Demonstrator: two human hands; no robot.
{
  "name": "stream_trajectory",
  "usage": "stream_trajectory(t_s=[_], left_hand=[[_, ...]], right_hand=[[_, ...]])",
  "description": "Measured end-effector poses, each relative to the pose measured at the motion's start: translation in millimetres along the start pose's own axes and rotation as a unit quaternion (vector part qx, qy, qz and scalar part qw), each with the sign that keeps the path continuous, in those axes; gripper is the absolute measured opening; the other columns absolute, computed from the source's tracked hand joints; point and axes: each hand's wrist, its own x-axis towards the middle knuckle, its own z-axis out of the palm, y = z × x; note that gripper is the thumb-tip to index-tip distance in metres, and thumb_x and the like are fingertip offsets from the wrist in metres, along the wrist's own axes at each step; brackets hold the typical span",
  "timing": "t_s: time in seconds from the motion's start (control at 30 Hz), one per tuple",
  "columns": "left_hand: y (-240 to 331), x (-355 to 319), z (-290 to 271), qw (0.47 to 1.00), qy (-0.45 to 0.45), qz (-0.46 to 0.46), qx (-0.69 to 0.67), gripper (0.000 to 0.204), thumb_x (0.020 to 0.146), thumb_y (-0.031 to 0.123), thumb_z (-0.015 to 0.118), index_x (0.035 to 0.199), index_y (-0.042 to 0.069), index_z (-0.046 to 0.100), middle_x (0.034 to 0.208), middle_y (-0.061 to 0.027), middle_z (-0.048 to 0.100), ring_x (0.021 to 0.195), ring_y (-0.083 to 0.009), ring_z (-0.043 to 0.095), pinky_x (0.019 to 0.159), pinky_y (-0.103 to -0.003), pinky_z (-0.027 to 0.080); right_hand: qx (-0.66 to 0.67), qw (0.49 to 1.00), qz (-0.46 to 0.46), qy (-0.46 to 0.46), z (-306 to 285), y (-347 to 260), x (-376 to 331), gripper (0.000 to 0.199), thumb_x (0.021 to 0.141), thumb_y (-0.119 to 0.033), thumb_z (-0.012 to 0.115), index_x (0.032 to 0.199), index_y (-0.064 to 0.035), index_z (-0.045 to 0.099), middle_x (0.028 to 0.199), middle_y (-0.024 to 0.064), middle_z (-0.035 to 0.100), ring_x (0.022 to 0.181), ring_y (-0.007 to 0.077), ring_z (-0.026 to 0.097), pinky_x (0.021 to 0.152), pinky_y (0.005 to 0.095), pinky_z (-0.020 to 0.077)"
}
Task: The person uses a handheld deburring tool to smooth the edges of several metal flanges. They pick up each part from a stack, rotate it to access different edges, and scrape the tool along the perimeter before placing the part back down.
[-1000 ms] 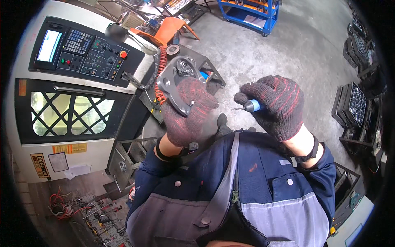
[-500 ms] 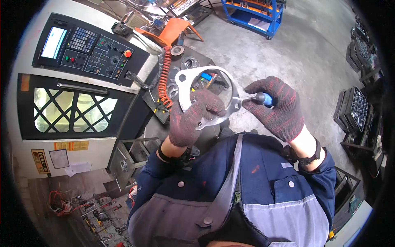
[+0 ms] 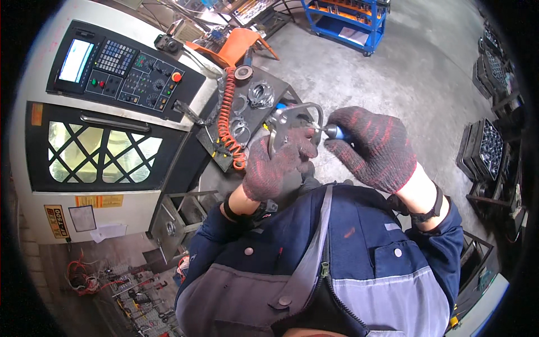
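My left hand, in a dark red-flecked knit glove, grips a ring-shaped metal flange. The ring is tilted so that I see it closer to edge-on, and my fingers cover its near part. My right hand, gloved the same way, is closed round a small blue-handled deburring tool with a black collar. Its thin metal tip points left at the flange, by the fingers of my left hand. Whether the tip touches the metal I cannot tell.
Beyond my left hand, a dark bench bears more metal rings, an angle grinder and a coiled orange air hose. A machine control panel is at left. Parts crates line the right; a blue cart stands far off.
The flange has turned from facing me broadly to a steeper, nearly edge-on tilt. My right hand and the tool have shifted slightly left with it.
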Motion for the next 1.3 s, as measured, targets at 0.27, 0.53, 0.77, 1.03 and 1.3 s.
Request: stream_trajectory(t_s=[0.27, 0.53, 0.77, 1.03, 1.3], left_hand=[[-4, -2, -13, 0.988, -0.018, -0.132, 0.079, 0.064, 0.104, 0.053, 0.033, 0.129, -0.002, 0.056, 0.120, -0.0151, 0.060, 0.108, -0.0236, 0.056, 0.094, -0.038, 0.045], [-21, 0, -16, 0.993, -0.020, -0.092, 0.077, 0.058, 0.105, 0.049, 0.037, 0.127, -0.002, 0.054, 0.120, -0.0154, 0.059, 0.111, -0.0253, 0.053, 0.104, -0.041, 0.040], [-81, 10, -13, 0.969, 0.090, -0.025, -0.227, 0.035, 0.104, 0.033, 0.050, 0.112, 0.001, 0.063, 0.103, -0.0106, 0.063, 0.095, -0.0253, 0.058, 0.087, -0.039, 0.044], [-64, 9, -20, 0.992, 0.042, 0.081, 0.092, 0.018, 0.101, 0.018, 0.056, 0.093, 0.004, 0.064, 0.079, -0.0069, 0.061, 0.068, -0.0176, 0.056, 0.060, -0.030, 0.042], [-52, 10, -35, 0.996, 0.064, -0.028, 0.050, 0.022, 0.106, 0.019, 0.054, 0.113, 0.000, 0.062, 0.099, -0.0057, 0.065, 0.079, -0.0116, 0.059, 0.062, -0.024, 0.043]], right_hand=[[-0.164, 0.985, -0.001, -0.053, 7, -6, 18, 0.025, 0.091, -0.030, 0.072, 0.104, -0.0104, 0.067, 0.086, 0.0120, 0.064, 0.075, 0.0346, 0.067, 0.063, 0.0448, 0.0512], [-0.225, 0.971, 0.033, -0.070, 19, -6, 21, 0.023, 0.092, -0.031, 0.069, 0.098, -0.0096, 0.062, 0.083, 0.0131, 0.065, 0.072, 0.0347, 0.068, 0.059, 0.0454, 0.0519], [-0.176, 0.975, 0.069, -0.116, 23, -12, 24, 0.018, 0.089, -0.025, 0.068, 0.097, -0.0096, 0.061, 0.081, 0.0147, 0.068, 0.070, 0.0368, 0.070, 0.057, 0.0468, 0.0538], [-0.150, 0.980, 0.081, -0.098, 19, 10, 27, 0.023, 0.098, -0.032, 0.062, 0.103, -0.0092, 0.062, 0.080, 0.0168, 0.069, 0.072, 0.0420, 0.069, 0.062, 0.0509, 0.0537], [-0.081, 0.975, 0.139, -0.151, 38, -3, 24, 0.027, 0.100, -0.032, 0.061, 0.112, -0.0078, 0.062, 0.083, 0.0198, 0.071, 0.075, 0.0433, 0.070, 0.064, 0.0529, 0.0545]])
